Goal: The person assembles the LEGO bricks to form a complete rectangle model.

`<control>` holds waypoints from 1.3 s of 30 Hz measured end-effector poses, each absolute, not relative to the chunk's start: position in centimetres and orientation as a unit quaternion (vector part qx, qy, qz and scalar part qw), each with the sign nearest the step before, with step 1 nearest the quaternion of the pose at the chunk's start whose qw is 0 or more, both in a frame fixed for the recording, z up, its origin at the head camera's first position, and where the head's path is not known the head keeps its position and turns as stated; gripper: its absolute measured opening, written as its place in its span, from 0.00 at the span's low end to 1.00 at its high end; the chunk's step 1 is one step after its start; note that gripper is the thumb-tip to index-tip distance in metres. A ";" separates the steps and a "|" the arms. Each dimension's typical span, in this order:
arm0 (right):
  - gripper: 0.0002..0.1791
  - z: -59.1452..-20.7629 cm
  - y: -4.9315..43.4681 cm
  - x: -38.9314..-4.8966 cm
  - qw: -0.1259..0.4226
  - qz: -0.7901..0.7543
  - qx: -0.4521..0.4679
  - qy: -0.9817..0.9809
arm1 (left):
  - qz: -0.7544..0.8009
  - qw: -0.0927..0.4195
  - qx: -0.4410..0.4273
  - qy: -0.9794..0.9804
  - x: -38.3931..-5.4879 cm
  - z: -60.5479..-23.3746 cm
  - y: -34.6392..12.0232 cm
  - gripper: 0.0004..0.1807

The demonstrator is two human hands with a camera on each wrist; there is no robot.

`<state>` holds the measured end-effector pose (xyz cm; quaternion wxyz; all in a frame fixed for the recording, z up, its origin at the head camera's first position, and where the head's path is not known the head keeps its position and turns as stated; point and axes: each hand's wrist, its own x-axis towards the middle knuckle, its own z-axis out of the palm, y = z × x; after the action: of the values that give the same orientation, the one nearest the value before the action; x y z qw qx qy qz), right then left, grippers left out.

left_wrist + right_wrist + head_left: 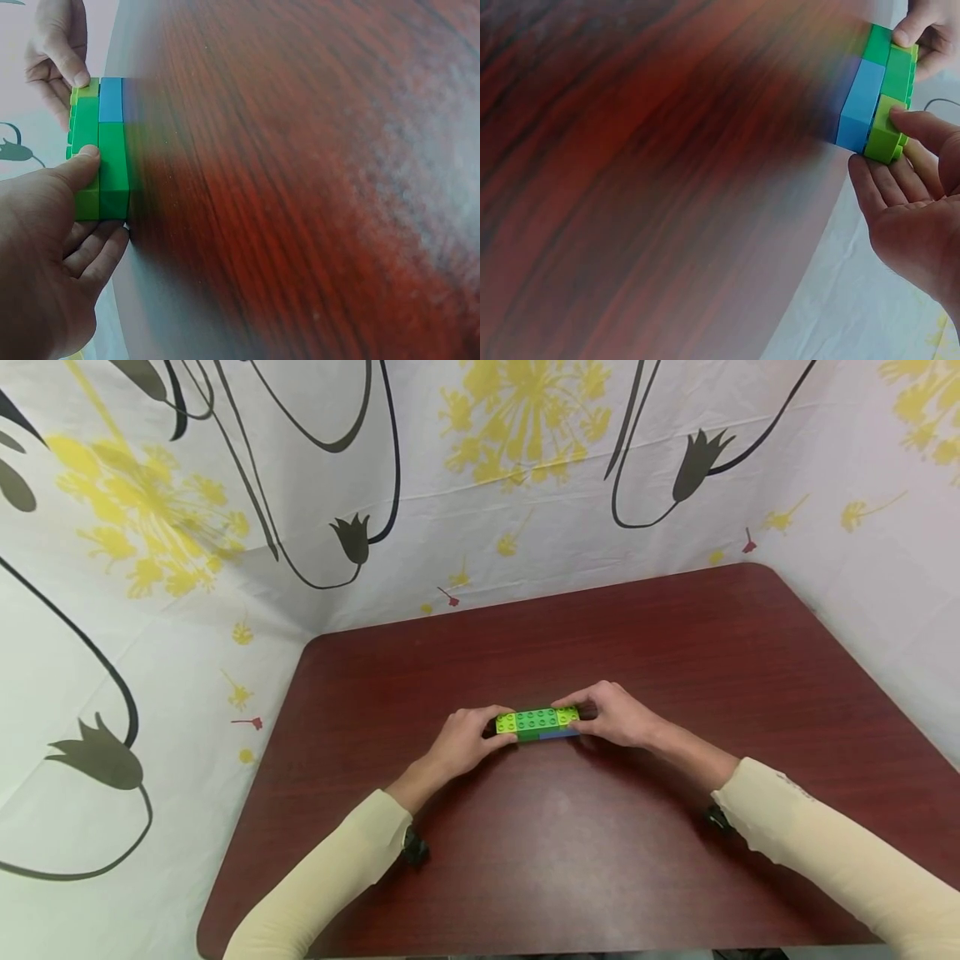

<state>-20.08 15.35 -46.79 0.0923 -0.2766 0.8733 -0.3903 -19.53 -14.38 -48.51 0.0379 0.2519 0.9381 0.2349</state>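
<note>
A two-layer bar of toy building bricks stands on the dark red table (540, 843). Its upper layer has a green brick (536, 719) between a lime brick (506, 723) on the left and another lime brick (567, 717) on the right. Below them lie a darker green brick (114, 161) and a blue brick (860, 105). My left hand (463, 741) pinches the bar's left end, thumb on the near side. At the right end my right hand (617, 717) pinches the lime brick, its thumb also on the near face. Some fingertips are hidden behind the bar.
A white cloth (420, 543) with yellow and grey flower prints hangs behind and beside the table. Small black devices (414, 847) show under both sleeves near the wrists.
</note>
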 end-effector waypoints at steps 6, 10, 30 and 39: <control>0.22 -46.7 15.4 -20.2 0.090 -0.382 -0.283 0.875 | 0.234 0.037 0.255 0.938 -19.6 -48.5 -14.4 0.25; 0.23 -46.6 15.4 -20.1 0.090 -0.380 -0.285 0.875 | 0.237 0.034 0.257 0.936 -19.5 -48.5 -14.4 0.25; 0.23 -46.6 15.4 -20.0 0.085 -0.377 -0.277 0.880 | 0.242 0.033 0.254 0.936 -19.4 -48.5 -14.3 0.26; 0.22 -46.8 15.5 -20.2 0.090 -0.388 -0.279 0.874 | 0.233 0.028 0.254 0.938 -19.4 -48.5 -14.2 0.26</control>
<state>-20.17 15.53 -46.82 0.0896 -0.2793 0.8739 -0.3876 -19.38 -14.24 -48.54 0.0280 0.2542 0.9383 0.2330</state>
